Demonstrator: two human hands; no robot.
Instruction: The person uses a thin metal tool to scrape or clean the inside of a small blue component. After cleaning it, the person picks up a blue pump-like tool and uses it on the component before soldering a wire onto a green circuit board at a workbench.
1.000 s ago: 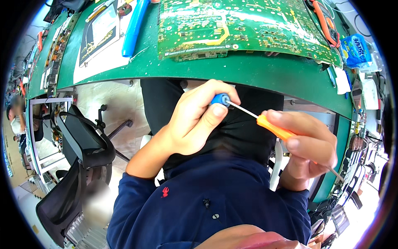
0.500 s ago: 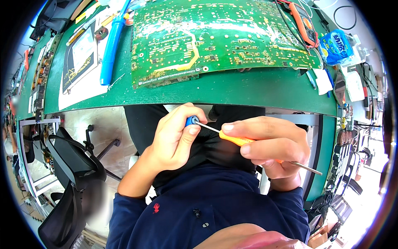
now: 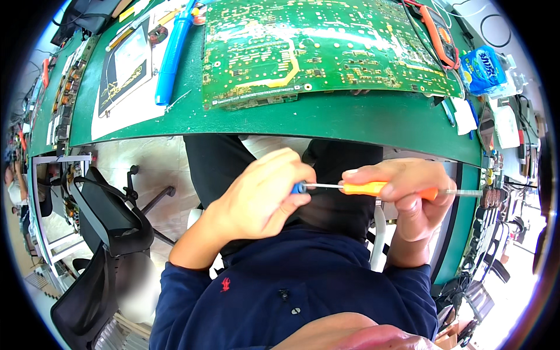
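Above my lap, just off the table's near edge, my right hand (image 3: 423,186) grips the orange handle of a screwdriver (image 3: 364,188). A thin metal shaft sticks out of each end of the handle; the right-hand one is blurred. Closed around a small blue cylindrical piece (image 3: 298,188) is my left hand (image 3: 259,195), palm mostly hidden. The left end of the shaft meets this blue piece, and the screwdriver lies nearly level between both hands. How far the shaft goes into the piece I cannot tell.
A large green circuit board (image 3: 332,52) lies on the green table (image 3: 233,121). To its left are a blue desoldering pump (image 3: 172,64) and a sheet of paper (image 3: 102,125). An orange multimeter (image 3: 438,38) and a blue packet (image 3: 483,70) stand right. A black chair (image 3: 116,210) is at left.
Both hands have shifted right, still holding the same things. The screwdriver has turned from a slant to nearly level. The table and board appear slightly higher and farther right in view.
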